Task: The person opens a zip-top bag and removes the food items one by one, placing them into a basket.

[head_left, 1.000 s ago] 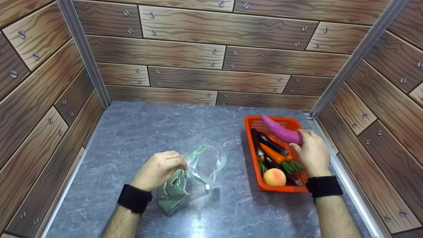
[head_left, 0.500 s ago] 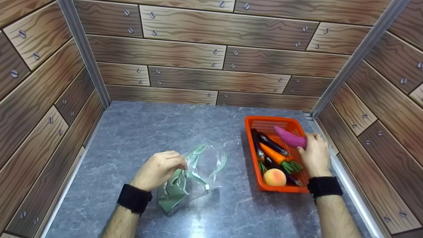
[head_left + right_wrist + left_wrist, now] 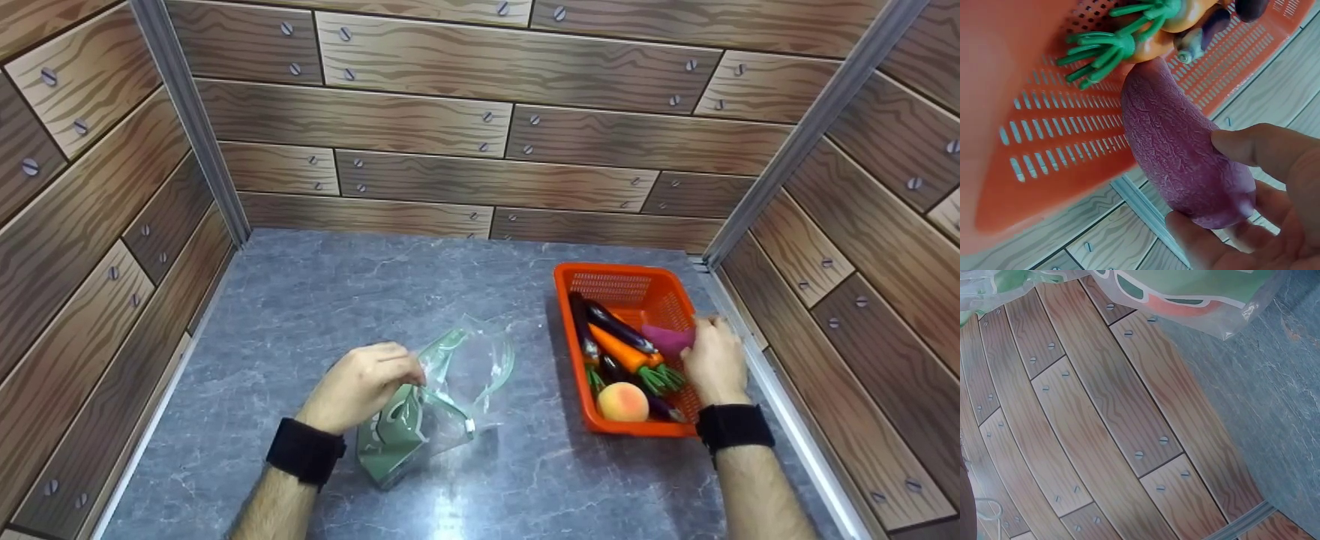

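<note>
With bent fingers my left hand (image 3: 367,382) pinches the top edge of a clear and green plastic zip bag (image 3: 394,435), its mouth spread toward the right on the table. The bag's printed lower part (image 3: 1196,289) crosses the top of the left wrist view. At the basket's right rim, my right hand (image 3: 716,360) grips a purple sweet potato (image 3: 1176,140) by its thick end, thumb on one side and fingers on the other. Its thin end points down into the orange basket (image 3: 566,337), beside the carrots (image 3: 619,349).
Inside the basket lie several dark eggplants (image 3: 619,326), carrots with green tops and a peach (image 3: 624,403). It stands at the right of the grey table (image 3: 337,285). Wood-patterned walls (image 3: 420,127) enclose the back and both sides.
My right hand has moved slightly to the right and lowered the sweet potato from above the basket into its right side. The left hand and bag stay put.
</note>
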Demonstrator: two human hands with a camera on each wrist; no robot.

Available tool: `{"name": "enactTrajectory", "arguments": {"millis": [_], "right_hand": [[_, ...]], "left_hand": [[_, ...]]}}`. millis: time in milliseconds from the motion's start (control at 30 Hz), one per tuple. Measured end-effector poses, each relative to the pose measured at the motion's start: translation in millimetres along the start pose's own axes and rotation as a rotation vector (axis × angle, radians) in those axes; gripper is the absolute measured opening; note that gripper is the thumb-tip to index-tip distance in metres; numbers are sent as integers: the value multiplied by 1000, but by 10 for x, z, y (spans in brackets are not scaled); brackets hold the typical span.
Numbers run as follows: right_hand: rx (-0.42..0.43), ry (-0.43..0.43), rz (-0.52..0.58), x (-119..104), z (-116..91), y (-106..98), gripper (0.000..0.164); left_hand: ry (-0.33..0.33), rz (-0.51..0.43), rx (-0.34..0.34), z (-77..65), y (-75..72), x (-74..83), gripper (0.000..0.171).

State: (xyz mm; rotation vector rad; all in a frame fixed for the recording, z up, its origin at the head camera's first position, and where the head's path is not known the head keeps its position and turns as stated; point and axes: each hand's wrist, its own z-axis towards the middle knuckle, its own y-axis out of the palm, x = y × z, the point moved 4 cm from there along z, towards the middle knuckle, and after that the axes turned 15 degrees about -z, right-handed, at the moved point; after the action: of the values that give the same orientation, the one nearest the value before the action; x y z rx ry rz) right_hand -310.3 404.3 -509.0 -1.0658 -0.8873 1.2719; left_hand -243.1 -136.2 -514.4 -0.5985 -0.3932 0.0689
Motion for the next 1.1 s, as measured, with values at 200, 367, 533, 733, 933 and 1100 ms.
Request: {"name": "enactTrajectory", "arguments": {"millis": [200, 367, 533, 733, 933, 1100], "right_hand": [[-43, -147, 24, -95, 10, 74, 61], [-134, -239, 11, -139, -15, 144, 55], [-178, -286, 29, -148, -12, 169, 45], [-199, -258, 79, -156, -18, 129, 44], [-120, -198, 120, -228, -10, -65, 46], [-59, -233, 179, -448, -54, -299, 49]], "left_hand": [[9, -18, 8, 1, 5, 6, 33], [7, -30, 6, 3, 17, -2, 33], [-5, -29, -7, -6, 20, -13, 24], [-1, -17, -4, 19, 29, 6, 33], [14, 2, 1, 84, 3, 23, 32], [36, -3, 1, 182, -50, 55, 24]]}}
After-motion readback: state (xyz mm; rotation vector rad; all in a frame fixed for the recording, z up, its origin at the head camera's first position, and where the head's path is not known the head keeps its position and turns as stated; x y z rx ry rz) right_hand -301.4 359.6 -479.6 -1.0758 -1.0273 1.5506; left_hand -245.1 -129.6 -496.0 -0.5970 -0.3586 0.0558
